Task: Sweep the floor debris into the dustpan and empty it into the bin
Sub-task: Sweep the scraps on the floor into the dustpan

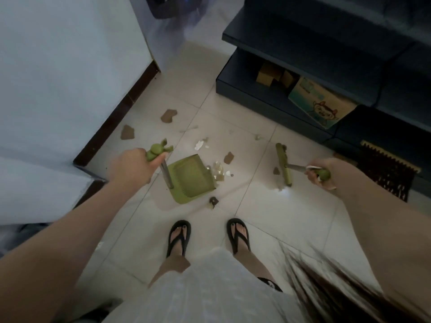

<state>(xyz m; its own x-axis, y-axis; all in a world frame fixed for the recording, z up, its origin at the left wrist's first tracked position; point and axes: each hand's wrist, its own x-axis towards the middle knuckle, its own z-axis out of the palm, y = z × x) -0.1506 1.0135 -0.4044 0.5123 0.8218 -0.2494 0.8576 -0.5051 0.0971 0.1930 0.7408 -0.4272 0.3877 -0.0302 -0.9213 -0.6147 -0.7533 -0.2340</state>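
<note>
A green dustpan (190,178) stands on the tiled floor just ahead of my feet, its mouth facing right. My left hand (131,165) grips the green top of its upright handle. My right hand (323,172) grips the green end of a broom handle; the green broom head (283,165) rests on the floor to the right of the pan. Debris lies scattered: brown card scraps (168,115) at the back left, white and tan bits (219,172) at the pan's mouth, a dark lump (213,201) in front of the pan. No bin is in view.
A white wall with a dark skirting (121,108) runs along the left. Dark blue shelving (314,73) holding cardboard boxes (321,103) stands at the right, with a dark mat (387,173) on the floor beside it. My sandalled feet (207,236) stand on open tiles.
</note>
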